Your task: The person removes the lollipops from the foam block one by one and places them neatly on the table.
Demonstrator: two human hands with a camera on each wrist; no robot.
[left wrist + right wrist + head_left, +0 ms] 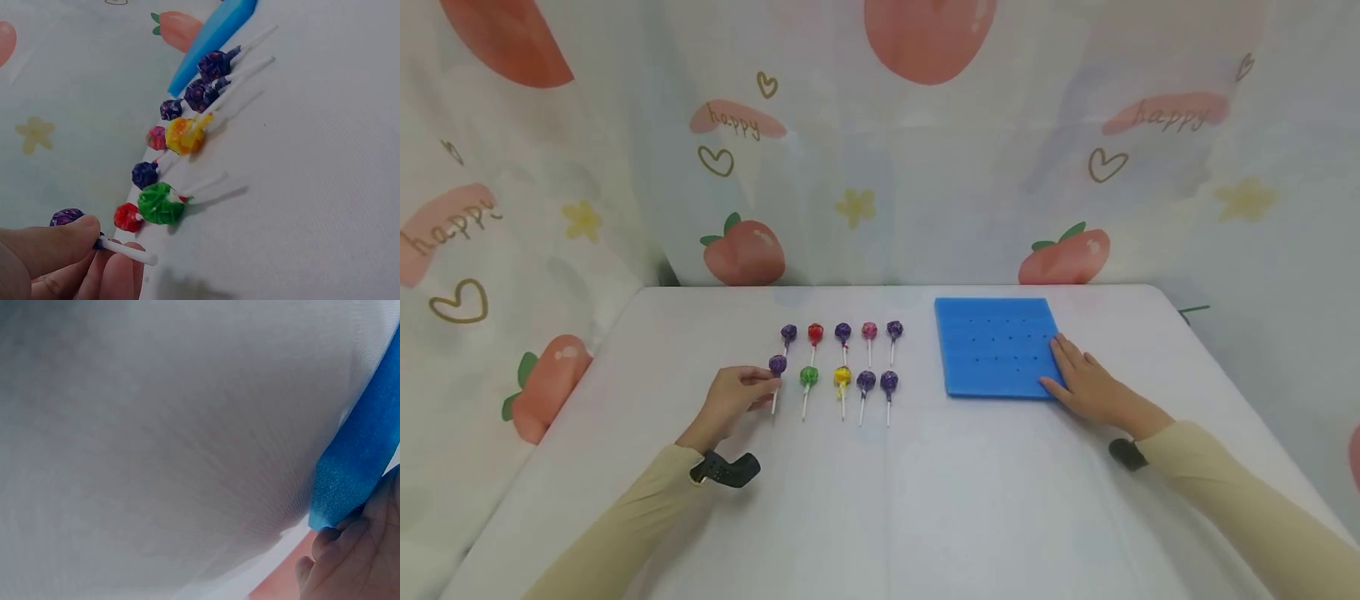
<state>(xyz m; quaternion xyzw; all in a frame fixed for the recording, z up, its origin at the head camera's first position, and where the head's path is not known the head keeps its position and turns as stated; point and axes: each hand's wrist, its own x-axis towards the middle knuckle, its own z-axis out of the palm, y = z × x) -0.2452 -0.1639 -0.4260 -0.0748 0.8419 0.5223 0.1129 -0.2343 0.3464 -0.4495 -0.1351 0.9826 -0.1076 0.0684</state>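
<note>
My left hand (727, 406) pinches a purple-wrapped lollipop (777, 364) by thumb and fingers just below its head. In the left wrist view the thumb (65, 240) lies over that lollipop, and its white stick (131, 252) points right. Beside it lie a green lollipop (808, 377) and a red lollipop (816, 333). At the right, my right hand (1093, 392) rests with fingers extended on the right edge of a blue foam board (973, 385). Small holes dot the board's top. In the right wrist view the palm (362, 559) sits against the board's side (350, 469).
Two rows of lollipops lie between hand and board, including a yellow one (842, 377), a pink one (868, 331) and several purple ones, sticks toward me. A white cloth covers the table (925, 500). A printed curtain (925, 183) hangs behind it.
</note>
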